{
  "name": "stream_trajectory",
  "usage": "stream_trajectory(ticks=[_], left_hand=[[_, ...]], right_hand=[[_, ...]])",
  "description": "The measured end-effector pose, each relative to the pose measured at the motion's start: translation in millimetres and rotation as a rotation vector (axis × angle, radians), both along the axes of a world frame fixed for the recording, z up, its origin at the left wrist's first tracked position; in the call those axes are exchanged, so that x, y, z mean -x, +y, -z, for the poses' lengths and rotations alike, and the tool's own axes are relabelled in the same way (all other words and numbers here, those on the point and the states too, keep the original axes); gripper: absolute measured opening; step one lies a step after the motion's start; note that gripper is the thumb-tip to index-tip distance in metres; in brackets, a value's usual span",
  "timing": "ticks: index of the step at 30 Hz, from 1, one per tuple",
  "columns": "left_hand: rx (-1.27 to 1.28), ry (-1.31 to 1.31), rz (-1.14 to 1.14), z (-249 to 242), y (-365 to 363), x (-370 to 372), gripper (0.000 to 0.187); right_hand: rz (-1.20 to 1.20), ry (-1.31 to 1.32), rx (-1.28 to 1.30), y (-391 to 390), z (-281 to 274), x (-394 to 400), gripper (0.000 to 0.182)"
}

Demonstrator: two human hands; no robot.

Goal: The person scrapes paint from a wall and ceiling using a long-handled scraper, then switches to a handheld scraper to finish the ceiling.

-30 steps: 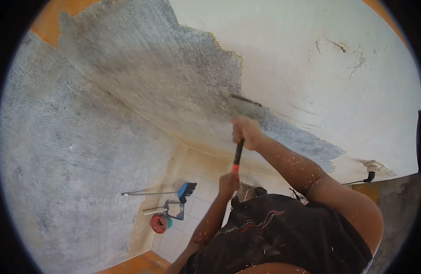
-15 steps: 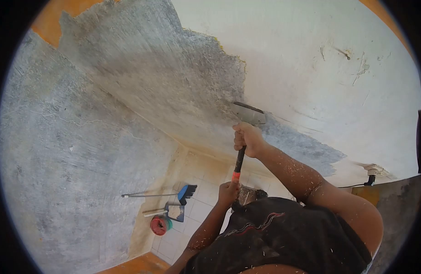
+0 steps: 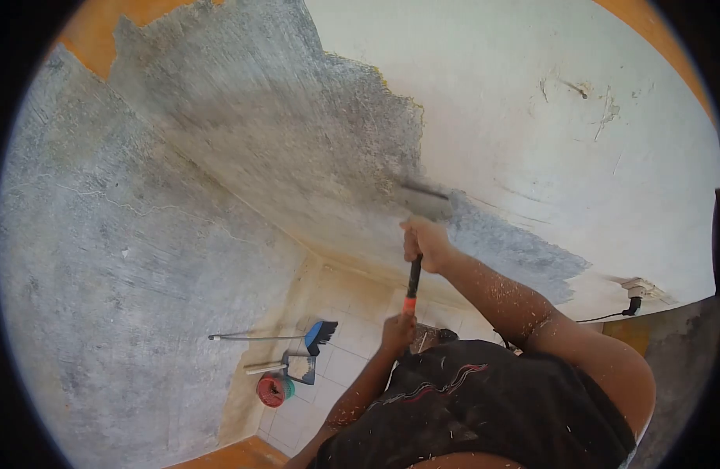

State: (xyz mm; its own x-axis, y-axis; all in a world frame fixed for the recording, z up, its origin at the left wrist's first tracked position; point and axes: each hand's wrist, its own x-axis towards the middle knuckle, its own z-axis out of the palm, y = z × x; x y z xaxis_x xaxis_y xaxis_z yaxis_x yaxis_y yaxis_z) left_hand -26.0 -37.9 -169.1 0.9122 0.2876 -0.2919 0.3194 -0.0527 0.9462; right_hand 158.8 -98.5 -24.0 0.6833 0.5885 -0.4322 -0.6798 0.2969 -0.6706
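My right hand (image 3: 428, 244) is high on the scraper (image 3: 414, 275), just under its blade (image 3: 427, 205); my left hand (image 3: 397, 333) is farther down it, nearer my body. The front wall (image 3: 501, 125) is before me and meets the side wall (image 3: 141, 273) on my left. On the floor (image 3: 338, 363) left of my left hand, near that side wall, the dustpan (image 3: 300, 368) lies between the broom (image 3: 317, 338) and the basket (image 3: 273, 391). Right of my right forearm, a plug (image 3: 633, 305) sits in the socket (image 3: 638, 289) on the front wall.
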Motion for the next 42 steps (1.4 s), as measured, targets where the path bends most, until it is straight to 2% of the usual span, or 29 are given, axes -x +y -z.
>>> stream_trajectory(ticks=[2, 3, 5, 6, 9, 11, 12, 14, 16, 17, 20, 21, 23, 26, 28, 29, 30, 31, 33, 34, 36, 38, 39, 40, 42], left_hand=[[0.421, 0.211, -0.076, 27, -8, 13, 0.039], [0.420, 0.206, -0.071, 33, -4, 7, 0.039], [-0.208, -0.265, 0.021, 16, 7, -10, 0.038], [0.319, 0.098, -0.108, -17, 15, -16, 0.038], [0.439, 0.118, -0.062, -25, 22, -11, 0.038], [0.015, -0.035, 0.009, -8, 9, 2, 0.031], [-0.116, -0.002, 0.033, 4, 1, 9, 0.019], [0.533, 0.275, -0.014, 21, 0, 15, 0.011], [-0.512, -0.219, 0.124, 12, 5, 1, 0.019], [-0.529, -0.245, 0.119, 11, 17, -11, 0.025], [0.521, 0.106, -0.063, -14, 39, -16, 0.034], [0.516, 0.101, -0.061, -16, 37, -17, 0.034], [0.378, 0.106, -0.121, -11, 17, -3, 0.045], [0.571, 0.241, -0.098, -10, -6, 13, 0.047], [0.577, 0.222, -0.091, -9, 0, -2, 0.047], [0.000, -0.104, -0.014, -6, 11, -17, 0.041], [-0.581, -0.423, 0.061, -6, 19, -25, 0.036], [-0.578, -0.423, 0.059, -10, 28, -28, 0.036], [0.601, 0.061, -0.013, -20, 45, -33, 0.022], [0.599, 0.056, -0.006, -8, 44, -31, 0.022], [-0.192, -0.175, 0.122, 42, 32, -11, 0.016], [0.086, 0.011, 0.100, 73, 16, 13, 0.014], [0.620, 0.292, -0.070, 14, 11, 10, 0.021], [0.624, 0.290, -0.068, 8, 18, -5, 0.021], [-0.671, -0.531, -0.008, 3, 28, -25, 0.034]], right_hand=[[0.006, -0.017, 0.078, -1, 6, 0, 0.027], [0.003, 0.007, 0.054, -1, 7, -7, 0.027], [-0.017, 0.033, -0.045, 3, -8, -17, 0.026], [-0.017, 0.031, -0.038, 5, -9, -15, 0.026], [0.014, 0.113, -0.110, 8, -10, -17, 0.028], [0.018, 0.118, -0.033, 7, 0, -6, 0.028], [0.028, 0.125, 0.042, 5, 5, 2, 0.028], [0.000, 0.034, 0.064, 3, 10, 5, 0.027], [0.037, 0.084, 0.033, 6, 11, -15, 0.024], [0.037, 0.086, 0.038, 10, 4, -19, 0.024], [-0.002, 0.085, -0.108, 19, -16, -19, 0.030], [0.036, 0.082, -0.078, 19, -18, -16, 0.029], [0.066, 0.089, -0.041, 15, -6, -3, 0.028], [0.017, 0.017, 0.077, 11, 13, 6, 0.021], [0.054, -0.047, 0.130, 12, 13, -5, 0.020], [0.047, 0.005, 0.028, 13, -11, -13, 0.022], [0.042, 0.006, 0.035, 17, -21, -21, 0.022], [-0.009, 0.012, -0.039, 22, -28, -27, 0.024], [-0.055, 0.002, -0.140, 23, -43, -25, 0.029], [-0.051, -0.004, -0.142, 23, -40, -21, 0.029], [0.078, -0.035, 0.065, 26, -21, -5, 0.031], [0.040, -0.011, 0.120, 23, -1, 0, 0.031], [0.033, 0.008, 0.108, 23, 0, -3, 0.031], [0.023, 0.032, 0.100, 23, 1, -3, 0.032], [0.010, 0.077, 0.055, 30, -29, -20, 0.033]])
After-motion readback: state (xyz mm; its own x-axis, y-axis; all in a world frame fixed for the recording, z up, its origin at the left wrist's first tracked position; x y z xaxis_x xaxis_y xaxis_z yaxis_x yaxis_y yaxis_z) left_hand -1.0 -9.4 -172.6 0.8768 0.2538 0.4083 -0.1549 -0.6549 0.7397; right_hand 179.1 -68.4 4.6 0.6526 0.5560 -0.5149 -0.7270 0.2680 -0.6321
